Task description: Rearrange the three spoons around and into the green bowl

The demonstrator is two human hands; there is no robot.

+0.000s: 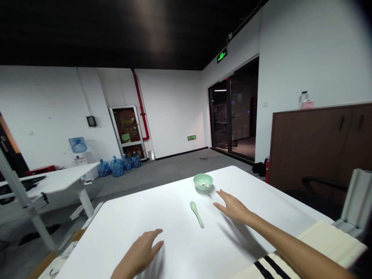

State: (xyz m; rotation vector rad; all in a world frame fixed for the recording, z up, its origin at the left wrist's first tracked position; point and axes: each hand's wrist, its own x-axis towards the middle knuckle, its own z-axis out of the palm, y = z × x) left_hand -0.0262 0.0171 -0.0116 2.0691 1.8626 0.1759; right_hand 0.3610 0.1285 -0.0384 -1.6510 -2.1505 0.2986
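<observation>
1. Over the table (139, 211), slow, light moves serve us best.
2. Our right hand (235, 208), empty, thumb and fingers parted, hovers just beside the bowl (200, 187); a soft touch avoids a knock.
3. Our left hand (142, 248), thumb apart from loosely bent fingers, holds nothing.
4. The bowl stands upright near the table's far edge, so we must not push it outward.
5. The spoon (197, 214) lies between our hands; we should not brush it.

An office: white desks (180, 252), a brown cabinet (314, 139), a black chair (322, 179) in front, a water cooler (87, 161) with blue bottles (117, 167) on the grey floor (171, 164), a red pipe (138, 95) down the wall (174, 104), and a lit green exit sign (221, 55) above glass doors (244, 116)
</observation>
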